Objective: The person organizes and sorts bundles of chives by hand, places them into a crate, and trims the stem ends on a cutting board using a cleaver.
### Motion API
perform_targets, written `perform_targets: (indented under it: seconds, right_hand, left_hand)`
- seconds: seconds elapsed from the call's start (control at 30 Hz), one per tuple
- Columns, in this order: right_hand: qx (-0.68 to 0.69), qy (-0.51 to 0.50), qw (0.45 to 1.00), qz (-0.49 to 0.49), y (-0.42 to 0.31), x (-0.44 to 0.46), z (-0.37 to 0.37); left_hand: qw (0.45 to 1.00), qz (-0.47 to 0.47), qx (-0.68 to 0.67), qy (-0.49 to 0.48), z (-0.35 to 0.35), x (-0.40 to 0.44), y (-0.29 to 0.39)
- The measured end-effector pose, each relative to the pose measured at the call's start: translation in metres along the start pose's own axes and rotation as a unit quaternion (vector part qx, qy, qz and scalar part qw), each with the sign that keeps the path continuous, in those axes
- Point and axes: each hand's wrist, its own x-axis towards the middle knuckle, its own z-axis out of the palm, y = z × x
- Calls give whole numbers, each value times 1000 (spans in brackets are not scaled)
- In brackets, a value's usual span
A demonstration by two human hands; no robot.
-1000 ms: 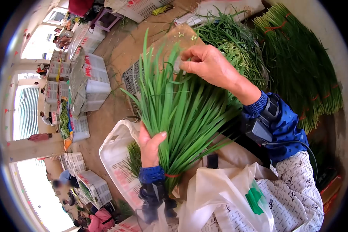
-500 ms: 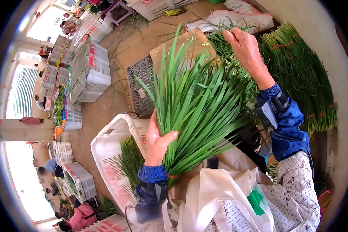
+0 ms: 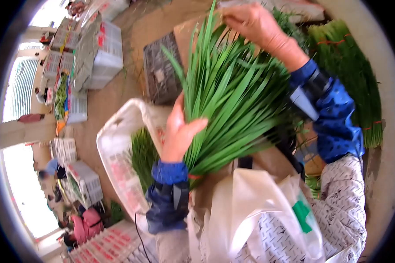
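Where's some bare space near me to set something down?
The floor between the white basket, dark crate and draped crate looks mostly bare. It's crowded around the green bunch and at the right, where tied bundles lie along the wall.

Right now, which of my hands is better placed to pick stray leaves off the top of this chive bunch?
Probably your right hand: it is up by the leaf tips, while your left hand grips the chive bunch lower down, above the red band, steadying it.

A person in pink [image 3: 87,224] near white crates [image 3: 90,186]
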Motion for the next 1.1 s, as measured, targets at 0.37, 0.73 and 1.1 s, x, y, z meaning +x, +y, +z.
perform_targets:
  seconds: [0.37, 0.73, 1.1]
  right_hand:
    - [106, 97, 968, 206, 8, -64, -77]
    - [58, -152, 986, -22, -154, -166, -14]
    - [77, -130, 988, -18, -165, -185, -22]
  left_hand:
    - [970, 108, 214, 31, 5, 5, -7]
    - [993, 55, 63, 79, -15, 3, 4]
    - [985, 116, 42, 122, -16, -20, 17]
